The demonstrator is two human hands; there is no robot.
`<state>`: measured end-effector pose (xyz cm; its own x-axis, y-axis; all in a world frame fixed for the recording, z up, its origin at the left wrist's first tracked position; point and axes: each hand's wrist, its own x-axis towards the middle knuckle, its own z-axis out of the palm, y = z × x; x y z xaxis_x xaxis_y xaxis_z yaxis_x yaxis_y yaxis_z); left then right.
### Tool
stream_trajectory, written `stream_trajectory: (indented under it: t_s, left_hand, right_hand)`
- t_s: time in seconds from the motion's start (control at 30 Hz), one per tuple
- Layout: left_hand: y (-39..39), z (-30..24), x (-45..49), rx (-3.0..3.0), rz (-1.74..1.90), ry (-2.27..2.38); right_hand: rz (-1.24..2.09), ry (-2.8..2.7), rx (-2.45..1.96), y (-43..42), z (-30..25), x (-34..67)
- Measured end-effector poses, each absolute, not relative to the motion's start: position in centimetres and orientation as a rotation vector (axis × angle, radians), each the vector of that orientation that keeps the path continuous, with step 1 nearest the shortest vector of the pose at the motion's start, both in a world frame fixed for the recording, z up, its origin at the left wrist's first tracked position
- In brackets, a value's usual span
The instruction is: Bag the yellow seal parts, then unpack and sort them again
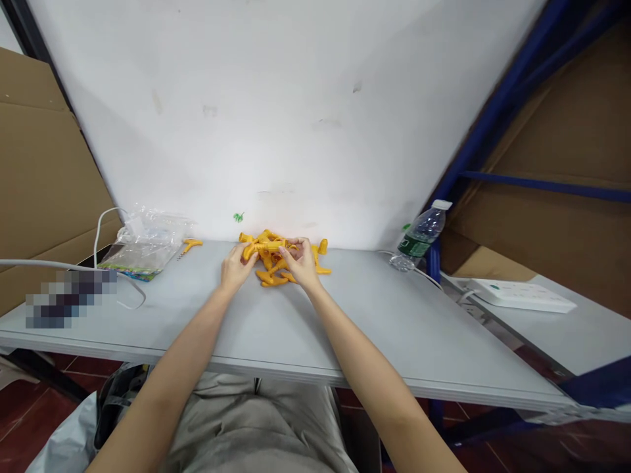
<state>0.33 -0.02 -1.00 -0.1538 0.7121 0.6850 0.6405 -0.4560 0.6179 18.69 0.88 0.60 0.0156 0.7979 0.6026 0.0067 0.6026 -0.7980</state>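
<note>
My left hand (236, 268) is closed on the handle end of a yellow T-handled plastic tool (269, 246) in the head view. The tool lies level, with a tube-like shaft running to the right. My right hand (302, 264) pinches the far end of that shaft. Just beneath and behind my hands is a pile of similar yellow plastic parts (272, 279), with several T-shaped handles among them. A short yellow cap-like piece (323, 246) stands at the pile's right. Fingers partly hide the tool's two ends.
A separate yellow handle with a thin spiral bit (191, 244) lies left of the pile, near clear plastic bags (148, 240). A water bottle (419, 238) leans at the right. Beyond it sits a white power strip (522, 295). A white wall (296, 131) backs the grey table (394, 315).
</note>
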Motion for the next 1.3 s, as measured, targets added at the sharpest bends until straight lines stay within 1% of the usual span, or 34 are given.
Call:
stream_trajectory:
  t_s: [0.13, 0.33, 0.5, 0.6, 0.7, 0.9, 0.97, 1.1, 1.3]
  left_hand:
    - [0.3, -1.1, 0.2, 2.08, 1.682, 1.471]
    - [0.5, -1.3, -0.2, 2.098, 1.667, 1.482]
    - [0.5, -1.3, -0.2, 2.057, 1.719, 1.512]
    - [0.4, -1.3, 0.0, 2.084, 1.727, 1.5]
    - [0.4, -1.5, 0.0, 2.121, 1.737, 1.487]
    - [1.1, -2.1, -0.4, 2.182, 1.801, 1.482]
    - [1.2, -2.3, -0.5, 2.203, 1.821, 1.473]
    - [1.1, -2.4, -0.4, 2.203, 1.837, 1.446]
    - [0.8, -2.2, -0.3, 2.215, 1.818, 1.42]
  right_hand:
    - [0.636, -1.544, -0.694, 0.7, 1.1, 19.4]
    - [0.498, -1.811, -0.678, 0.2, 1.8, 20.0]
    - [0.454, -1.771, -0.842, 0.1, 1.8, 20.1]
    - [0.558, -1.716, -0.959, 0.3, 1.5, 20.1]
    - [0.661, -1.723, -0.986, 0.6, 1.1, 20.3]
    - [0.468, -1.782, -0.892, 0.8, 1.1, 20.7]
    - [0.451, -1.796, -0.862, 0.7, 1.2, 20.8]
    - [0.494, -1.732, -0.914, 0.6, 0.9, 20.9]
    - [0.808, -1.665, -0.999, 1.0, 0.2, 20.9]
